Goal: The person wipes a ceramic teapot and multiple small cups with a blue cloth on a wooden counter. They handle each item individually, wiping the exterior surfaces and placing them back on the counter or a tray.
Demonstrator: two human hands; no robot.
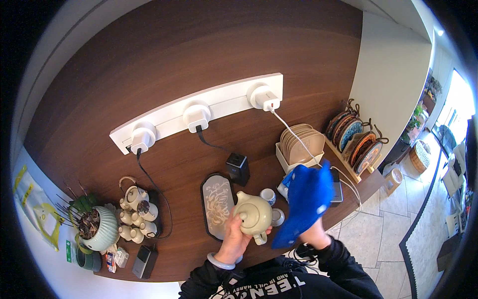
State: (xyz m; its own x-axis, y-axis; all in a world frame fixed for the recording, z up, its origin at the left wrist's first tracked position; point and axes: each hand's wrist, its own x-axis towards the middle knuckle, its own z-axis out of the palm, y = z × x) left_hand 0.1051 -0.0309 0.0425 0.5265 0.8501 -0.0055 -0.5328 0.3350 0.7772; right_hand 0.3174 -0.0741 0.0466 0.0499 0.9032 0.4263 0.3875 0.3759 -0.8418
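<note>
My left hand [236,238] holds a pale green ceramic teapot [255,215] with its lid on, above the front of the wooden counter [179,254]. To its right, my right hand [314,235] grips a blue cloth [308,198] that hangs over most of the fingers. A patterned oblong tray [217,205] with a dark rim lies left of the teapot. Two small cups, one upper [267,195] and one lower [277,216], stand close to the teapot's right side. Part of a blue and white packet [284,185] shows beside the cloth.
Behind are a black power bank [238,170], a holder of beige plates [302,144] and a wooden rack of round coasters [353,138]. Charging cables run down from a white power strip [224,99]. A small tea set [138,215] and a potted plant [101,228] stand at left.
</note>
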